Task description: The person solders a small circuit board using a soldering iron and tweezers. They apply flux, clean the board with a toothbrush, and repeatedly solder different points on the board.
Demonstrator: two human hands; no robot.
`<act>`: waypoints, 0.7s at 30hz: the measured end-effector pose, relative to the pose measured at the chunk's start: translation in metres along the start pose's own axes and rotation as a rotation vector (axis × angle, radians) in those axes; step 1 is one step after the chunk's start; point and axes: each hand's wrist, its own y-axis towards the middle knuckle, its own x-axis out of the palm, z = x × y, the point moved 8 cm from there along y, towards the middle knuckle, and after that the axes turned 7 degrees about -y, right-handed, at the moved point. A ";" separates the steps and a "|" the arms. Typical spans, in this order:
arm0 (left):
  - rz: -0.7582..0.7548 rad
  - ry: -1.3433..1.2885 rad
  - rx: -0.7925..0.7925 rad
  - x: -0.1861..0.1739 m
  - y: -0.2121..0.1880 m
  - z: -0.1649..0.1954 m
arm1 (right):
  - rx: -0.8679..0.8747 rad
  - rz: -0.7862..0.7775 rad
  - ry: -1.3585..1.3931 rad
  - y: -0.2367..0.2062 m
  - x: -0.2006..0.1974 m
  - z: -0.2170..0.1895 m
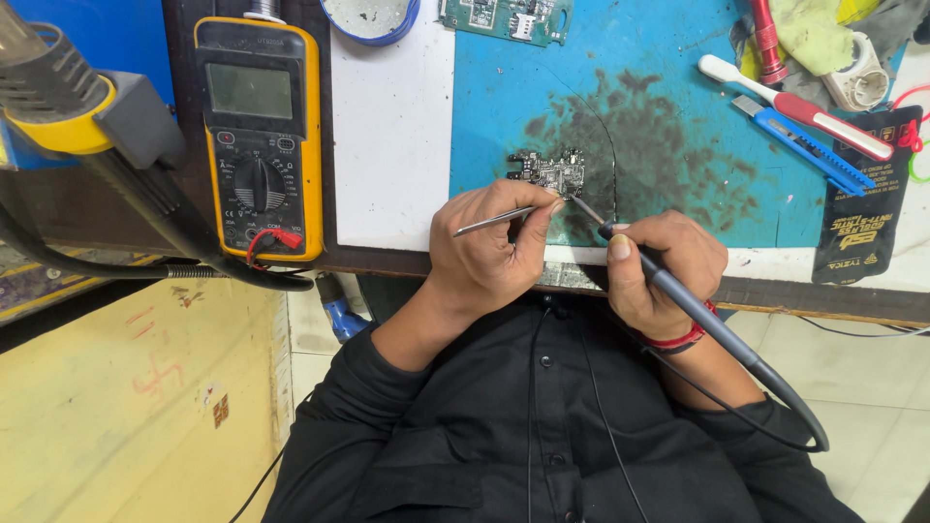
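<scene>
Take the small circuit board as your landmark: it lies flat on the stained blue mat, on the table, close to the mat's near edge.

Your left hand sits just below the small circuit board, its grip clamped on metal tweezers; the tweezer tips reach up toward the board's lower right corner, though you cannot tell from here whether they touch it. Your right hand is below and to the right of the board, its grip closed around the grey handle of a soldering iron, held like a pen. The iron's thin tip points up and left and meets the board's lower right edge, just beside the tweezer tips. Its cable loops away behind your wrist.

Left of the board, past a white sheet, stands a yellow multimeter. Above the board, at the far edge of the mat, lies a green circuit board. Well to the right of the board rest a white toothbrush and a blue utility knife, side by side.
</scene>
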 end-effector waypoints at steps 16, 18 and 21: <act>0.000 -0.004 -0.005 0.000 0.000 -0.001 | -0.005 -0.005 0.000 0.002 0.000 -0.001; 0.005 0.005 0.002 0.000 0.001 -0.001 | -0.012 -0.003 0.001 0.002 0.000 -0.002; 0.001 -0.002 0.000 0.000 0.000 -0.001 | 0.000 -0.005 -0.004 0.001 0.000 -0.001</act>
